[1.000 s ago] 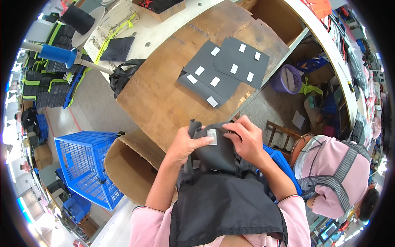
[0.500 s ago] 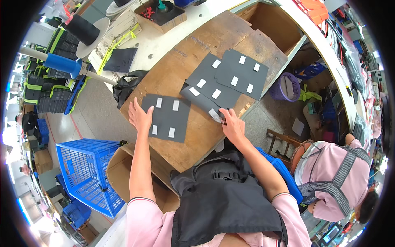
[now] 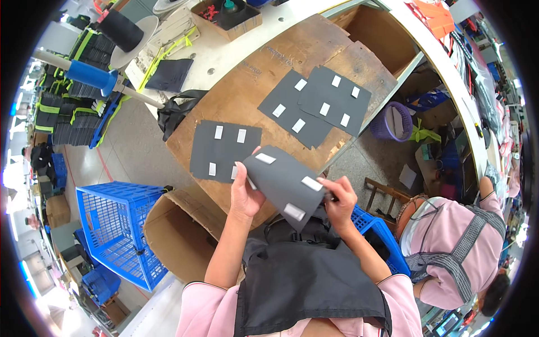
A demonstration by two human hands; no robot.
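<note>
A dark grey fabric panel with white rectangular patches is lifted off the board and tilted before my chest. My left hand is closed on its left edge, thumb on top. At the opposite edge, my right hand pinches the panel near a patch; something small and dark shows at its fingers, too blurred to name. A similar panel lies flat beyond my left hand, partly covered by the held one. Two more patched panels overlap farther right, the upper one covering part of the lower one.
A worn brown wooden board carries the panels. Left of me stand a blue plastic crate and an open cardboard box. A purple basket is under the table at right. Nearby, a co-worker in pink bends over.
My right hand has raised a panel from beside the overlapping pair and brought it toward me. My left hand has left the flat left panel and taken the raised one's other edge.
</note>
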